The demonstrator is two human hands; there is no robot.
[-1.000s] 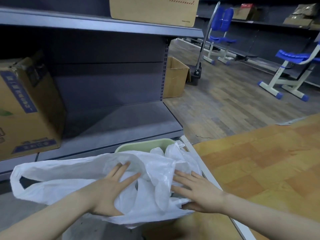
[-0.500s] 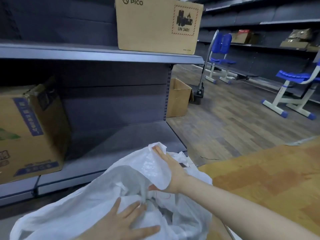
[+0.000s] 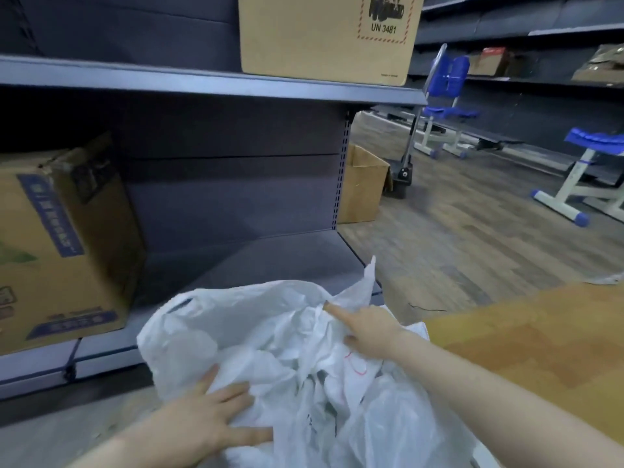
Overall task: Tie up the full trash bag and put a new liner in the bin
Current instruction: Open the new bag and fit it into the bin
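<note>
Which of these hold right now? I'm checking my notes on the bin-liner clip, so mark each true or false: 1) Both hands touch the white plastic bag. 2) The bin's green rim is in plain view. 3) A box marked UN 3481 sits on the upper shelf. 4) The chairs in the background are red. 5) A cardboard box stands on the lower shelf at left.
1) True: the left hand lies flat on the white plastic bag and the right hand presses into it.
2) False: the bag covers it; no rim shows.
3) True: the UN 3481 box is on the upper shelf.
4) False: the chairs are blue.
5) True: the cardboard box stands there.
</note>
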